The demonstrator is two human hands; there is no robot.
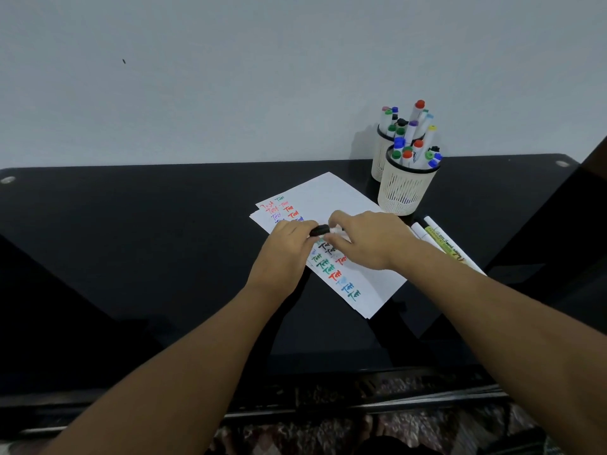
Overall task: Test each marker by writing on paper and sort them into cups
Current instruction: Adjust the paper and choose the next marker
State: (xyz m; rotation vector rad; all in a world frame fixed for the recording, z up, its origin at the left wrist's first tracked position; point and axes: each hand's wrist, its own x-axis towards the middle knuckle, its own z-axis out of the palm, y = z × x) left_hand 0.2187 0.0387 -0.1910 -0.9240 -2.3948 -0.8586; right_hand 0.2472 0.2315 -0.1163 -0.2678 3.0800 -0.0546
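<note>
Behind the black glossy table (138,244) stands a plain grey wall, and both hands meet above the paper (331,195), near the middle of the table. The left hand (286,249) pinches the black cap (320,230) of a marker, and the right hand (364,239) closes its fingers around the white barrel (336,230). I cannot tell whether the cap is coming off or going on; cap and barrel look joined or nearly joined.

Under the hands the paper carries two columns of small test words in red, green, blue and black, so I judge that many markers are already tested. Just beside the right wrist, toward the right edge of the table, a few loose markers (441,244) lie flat. Further back, near the far right corner, the front cup (405,188) and the back cup (381,159) stand touching or almost touching, both full of capped markers.

To do this step well, the hands should pull or push straight along the marker, not bend it, and keep the tip away from the fingers. Free white space remains on the right side of the paper for the next test word.
</note>
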